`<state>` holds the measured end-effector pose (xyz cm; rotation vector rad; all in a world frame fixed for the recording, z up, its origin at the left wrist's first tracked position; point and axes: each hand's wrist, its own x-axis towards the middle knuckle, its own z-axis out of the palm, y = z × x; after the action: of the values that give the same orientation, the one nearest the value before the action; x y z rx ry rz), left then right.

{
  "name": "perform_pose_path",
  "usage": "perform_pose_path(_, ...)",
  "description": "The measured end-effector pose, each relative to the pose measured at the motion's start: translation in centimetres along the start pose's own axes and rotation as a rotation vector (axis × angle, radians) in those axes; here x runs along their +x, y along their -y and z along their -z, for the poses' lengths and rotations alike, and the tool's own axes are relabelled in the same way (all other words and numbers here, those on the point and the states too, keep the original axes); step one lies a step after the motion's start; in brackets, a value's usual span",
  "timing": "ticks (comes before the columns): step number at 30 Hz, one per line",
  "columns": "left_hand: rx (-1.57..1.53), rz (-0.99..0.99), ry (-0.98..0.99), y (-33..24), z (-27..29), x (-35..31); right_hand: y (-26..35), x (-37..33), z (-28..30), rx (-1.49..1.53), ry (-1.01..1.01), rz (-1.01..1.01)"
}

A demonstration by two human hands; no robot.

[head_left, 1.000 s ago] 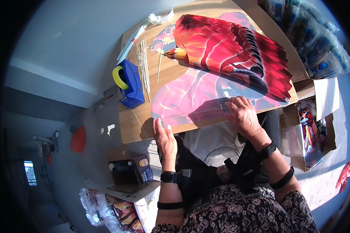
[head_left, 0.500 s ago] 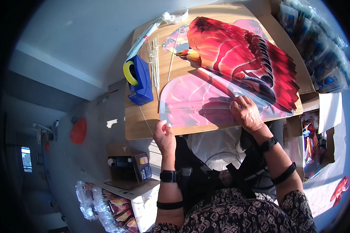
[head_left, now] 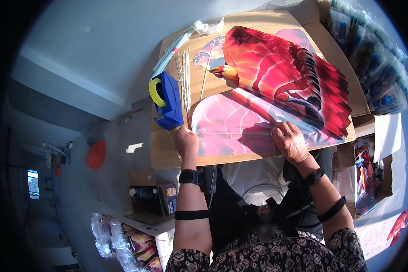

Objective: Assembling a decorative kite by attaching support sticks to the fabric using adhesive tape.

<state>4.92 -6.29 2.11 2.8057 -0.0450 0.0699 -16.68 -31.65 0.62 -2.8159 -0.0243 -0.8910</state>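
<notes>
While the right hand (head_left: 291,143) touches cloth (head_left: 222,119) mid-frame, the left hand (head_left: 186,143) is beside the tape dispenser (head_left: 171,103). Neither grip's state is clear.

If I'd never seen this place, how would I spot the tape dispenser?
Find the pale brown wooden table and look along its left edge, just past the person's left hand. There stands a boxy, blue tape dispenser. Its bright yellow ring sets it apart from the thin, pale sticks lying beside it.
</notes>
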Motion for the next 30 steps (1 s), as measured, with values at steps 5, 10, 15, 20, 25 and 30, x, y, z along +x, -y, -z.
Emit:
perform_pose_path(5,-0.064,-0.125,-0.087,-0.6,1.6,-0.1,0.3,0.0,1.6,0.118,0.114,-0.083)
perform_pose_path(10,-0.737,-0.008,0.17,-0.2,3.2,1.6,0.3,-0.2,1.2,0.03,0.028,-0.069)
perform_pose_path(15,-1.734,-0.095,0.441,-2.9,4.1,1.6,-0.9,0.0,2.1,0.05,-0.003,-0.283)
perform_pose_path(20,-1.018,-0.078,0.26,-4.8,1.9,4.7,-3.9,2.6,2.8,0.341,-0.161,-0.713)
perform_pose_path(25,0.044,-0.19,0.06,-6.7,0.3,7.2,-8.6,4.7,3.6,0.089,-0.181,-0.86)
perform_pose_path(30,0.122,-0.141,0.12,-7.6,0.4,8.1,-12.1,5.3,2.7,-0.066,-0.065,-0.798)
